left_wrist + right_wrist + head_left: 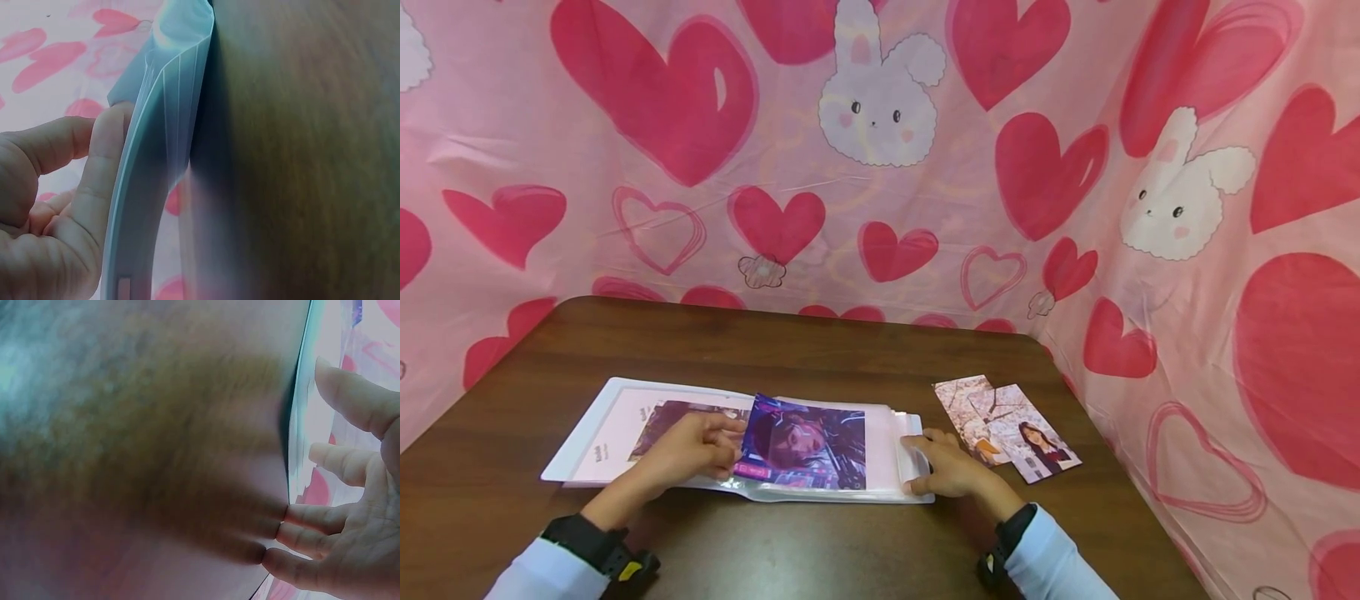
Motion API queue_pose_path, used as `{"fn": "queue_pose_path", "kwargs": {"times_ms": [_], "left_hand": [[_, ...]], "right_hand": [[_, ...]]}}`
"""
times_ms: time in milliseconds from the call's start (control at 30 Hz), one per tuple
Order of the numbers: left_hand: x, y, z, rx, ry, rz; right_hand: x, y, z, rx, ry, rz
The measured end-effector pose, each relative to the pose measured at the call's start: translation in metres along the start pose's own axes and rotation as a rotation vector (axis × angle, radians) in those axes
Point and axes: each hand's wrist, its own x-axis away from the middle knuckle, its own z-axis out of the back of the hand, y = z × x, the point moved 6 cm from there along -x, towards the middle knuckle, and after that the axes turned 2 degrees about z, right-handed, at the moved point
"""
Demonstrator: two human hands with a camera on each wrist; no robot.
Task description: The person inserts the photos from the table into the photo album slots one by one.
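Observation:
An open photo album (883, 467) with clear pockets lies on the table. A purple-blue photo (816, 446) of a face lies over its right page, its left end raised near the fold. My left hand (696, 446) is at that end, thumb and index finger pinching the photo's edge. In the left wrist view, the thumb (100, 169) lies along the album page beside a raised card corner (128, 78). My right hand (951, 467) rests at the album's right edge with fingers spread, as the right wrist view shows of its fingertips (294, 515).
A darker photo (670, 417) lies on the album's left page, partly behind my left hand. Two blossom photos (1030, 433) overlap on the table to the right of my right hand. A pink heart-and-rabbit cloth (880, 275) hangs behind the brown table (820, 542).

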Motion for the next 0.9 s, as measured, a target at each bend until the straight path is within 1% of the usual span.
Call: {"fn": "queue_pose_path", "kwargs": {"times_ms": [133,333,500,633,900], "left_hand": [[-0.002,-0.001,-0.003,0.0,0.001,-0.013],[-0.004,-0.003,-0.006,-0.009,0.011,0.002],[-0.004,0.001,-0.009,-0.036,0.019,0.018],[-0.004,0.003,-0.01,-0.054,0.025,0.026],[-0.007,0.002,-0.014,-0.061,0.002,0.013]], "right_hand": [[0.0,-0.001,0.0,0.001,0.006,0.014],[0.001,-0.001,0.0,0.0,0.009,0.025],[0.002,-0.001,0.001,0.003,0.017,0.041],[0.003,-0.001,0.001,-0.001,0.013,0.033],[0.003,-0.001,0.001,-0.002,0.011,0.023]]}}
